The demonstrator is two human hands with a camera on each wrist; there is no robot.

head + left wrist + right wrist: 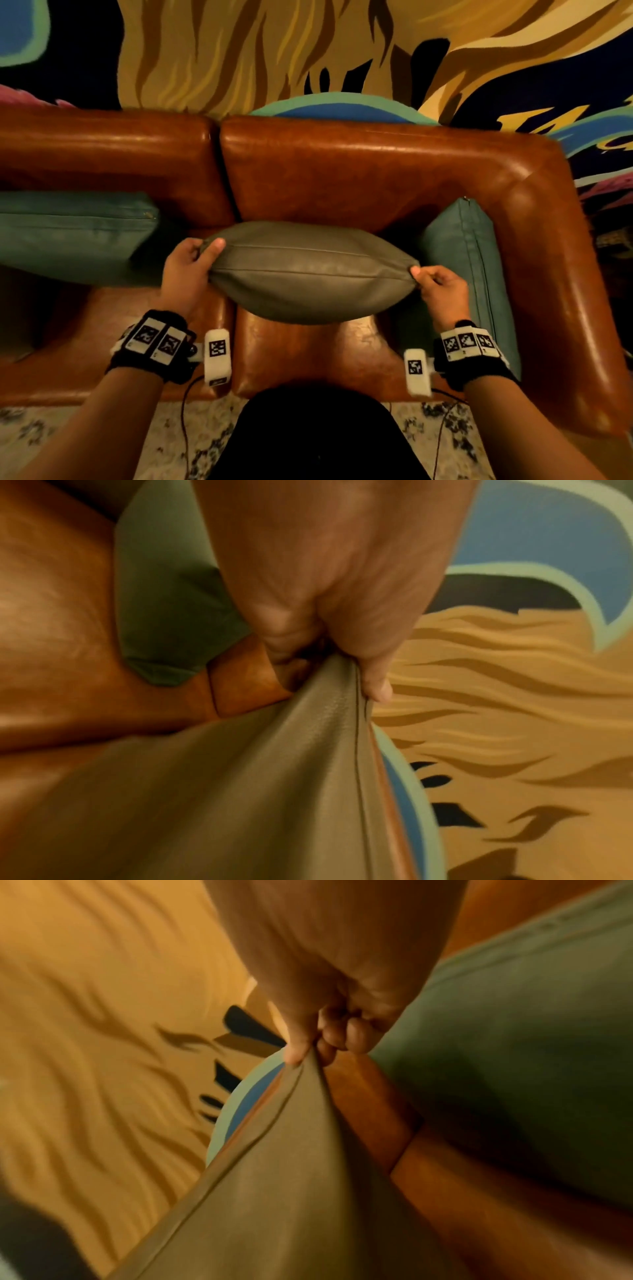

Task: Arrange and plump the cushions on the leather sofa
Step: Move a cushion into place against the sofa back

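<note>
Grey cushion (310, 272) between left hand (186, 265) and right hand (442, 291), corners pinched.

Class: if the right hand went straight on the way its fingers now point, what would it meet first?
The grey cushion: the right hand already pinches its corner, fingers pointing leftward into it. Past it, likely the left hand.

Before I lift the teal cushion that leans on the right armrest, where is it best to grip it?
Grip the teal cushion at its two upper corners, coming from above. It stands on edge against the armrest, its seam uppermost and free; the grey cushion crowds its inner face.
</note>
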